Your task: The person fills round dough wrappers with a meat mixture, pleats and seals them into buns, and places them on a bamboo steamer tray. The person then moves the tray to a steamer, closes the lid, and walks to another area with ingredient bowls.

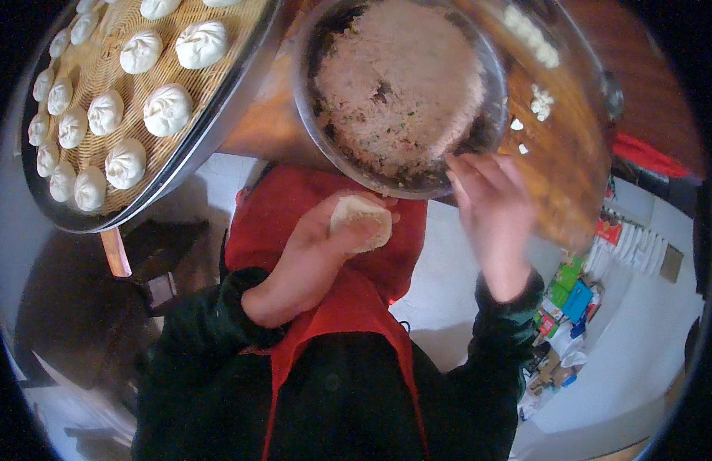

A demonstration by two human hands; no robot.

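Dark green sleeves and red apron [337,307] fill the bottom centre, closest to the lens. Far left: round woven steamer tray [102,69] with metal rim, rows of pleated white buns [168,109] on it, tilted in the fisheye. A wooden stool [152,269] sits below it on the floor, dark.

Left hand [333,234] centre frame, cupped palm-up, fingers [354,244] curled loosely under a flat pale dough wrapper [361,220]; wrapper rests on the fingers and palm, thumb at its near edge. Hand is half closed around it, not squeezed. Just above: metal bowl [310,84] of pinkish minced filling [402,81] with green flecks, on the brown tabletop [556,146], rim almost touching the wrapper.

Right hand [490,207] is blurred, fingers extended and together at the bowl's near right rim; cannot tell if it holds anything. Small white dough pieces [540,100] lie on the tabletop right of the bowl.

Lower right, on the floor by the wall: a heap of packages [571,296], green, blue and red boxes, flat, jumbled; white ribbed stack just above them; print too small to make out.
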